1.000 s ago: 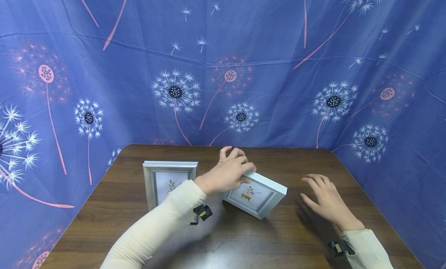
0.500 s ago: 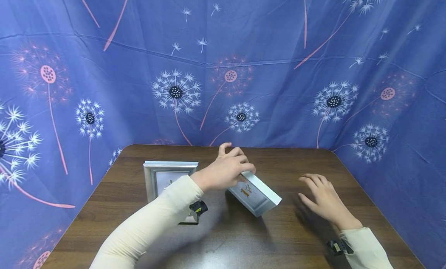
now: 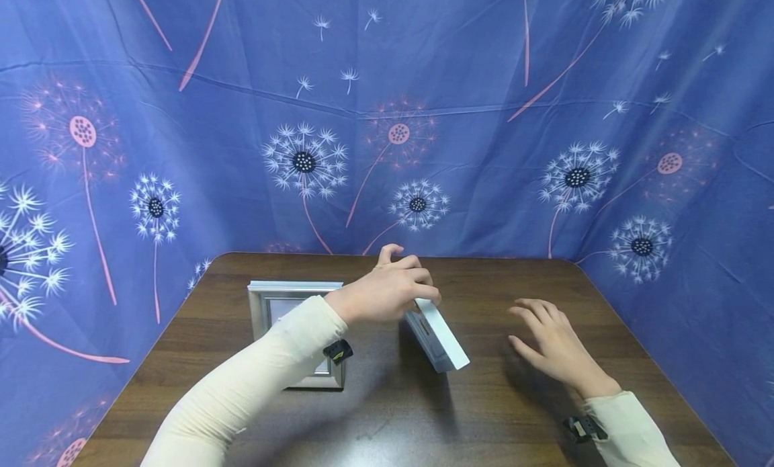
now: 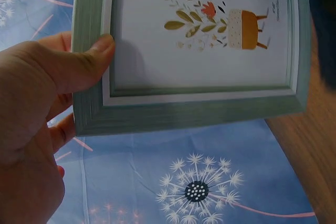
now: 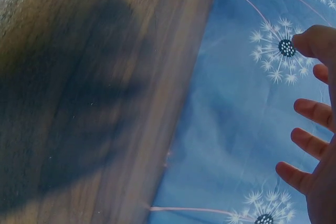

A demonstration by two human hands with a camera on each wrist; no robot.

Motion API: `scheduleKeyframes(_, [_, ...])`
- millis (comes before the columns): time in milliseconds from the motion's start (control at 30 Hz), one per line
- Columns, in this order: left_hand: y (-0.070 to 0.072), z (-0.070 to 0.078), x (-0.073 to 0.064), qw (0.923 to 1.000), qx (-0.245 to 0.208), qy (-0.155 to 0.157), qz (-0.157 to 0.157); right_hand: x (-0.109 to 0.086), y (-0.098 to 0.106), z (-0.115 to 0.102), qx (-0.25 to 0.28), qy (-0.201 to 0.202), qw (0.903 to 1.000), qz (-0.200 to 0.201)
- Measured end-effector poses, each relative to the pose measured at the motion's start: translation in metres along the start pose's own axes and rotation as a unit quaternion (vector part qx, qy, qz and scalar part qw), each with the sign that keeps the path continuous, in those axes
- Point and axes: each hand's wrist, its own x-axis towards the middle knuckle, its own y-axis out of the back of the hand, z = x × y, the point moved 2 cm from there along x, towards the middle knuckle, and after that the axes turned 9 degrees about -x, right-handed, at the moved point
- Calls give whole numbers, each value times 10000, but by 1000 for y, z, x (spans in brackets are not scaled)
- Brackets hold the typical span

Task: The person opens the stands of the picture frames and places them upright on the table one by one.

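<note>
My left hand [image 3: 387, 289] grips a pale green picture frame [image 4: 199, 111] by one edge, the thumb on its front and fingers behind. Inside the frame is a print [image 4: 210, 30] of leaves, a red flower and an orange-and-cream pot on legs. In the head view the held picture frame [image 3: 444, 339] is tilted and turned almost edge-on. A silver picture frame [image 3: 264, 312] stands to its left, partly hidden by my left sleeve. Over the right side of the table, my right hand [image 3: 556, 346] holds nothing, its fingers spread and slightly bent.
A brown wood-grain table [image 3: 496, 420] lies under both hands. Behind it and at both sides hangs a blue dandelion-print cloth [image 3: 484, 151]. Black wrist cameras sit on the left cuff [image 3: 338, 351] and the right cuff [image 3: 582, 428].
My left hand has turned the pale green picture frame from showing its front to nearly edge-on. My right hand has drifted slightly left. The silver picture frame has stayed put.
</note>
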Motion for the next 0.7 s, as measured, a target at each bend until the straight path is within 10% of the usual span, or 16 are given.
scheduleKeyframes(700, [7,-8,-2,9970,418,-624,-177,6,-8,-8,-33,350,9993,-113])
